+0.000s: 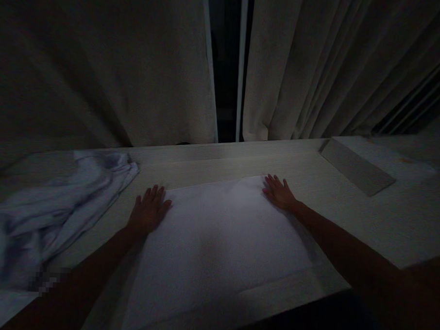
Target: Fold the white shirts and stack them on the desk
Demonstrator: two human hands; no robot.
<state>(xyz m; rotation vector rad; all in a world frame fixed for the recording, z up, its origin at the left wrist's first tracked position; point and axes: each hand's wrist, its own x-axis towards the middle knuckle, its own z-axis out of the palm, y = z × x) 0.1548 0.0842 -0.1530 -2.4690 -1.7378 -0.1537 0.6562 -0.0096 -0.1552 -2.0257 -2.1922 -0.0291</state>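
A white, flat cloth-like sheet [217, 238], roughly rectangular, lies spread on a pale surface in front of me. My left hand [149, 210] rests flat at its far left corner, fingers spread, thumb over the edge. At the far right corner lies my right hand [278, 193], its fingers stretched out and touching the sheet's edge. Neither hand grasps anything. The dim light hides whether the sheet is one layer or folded.
A crumpled whitish cloth [76, 202] lies to the left. On the right is a flat, pale grey-and-white item [358, 166], its kind unclear. Beige curtains [154, 69] hang behind the pale surface [205, 162], with a dark gap between them.
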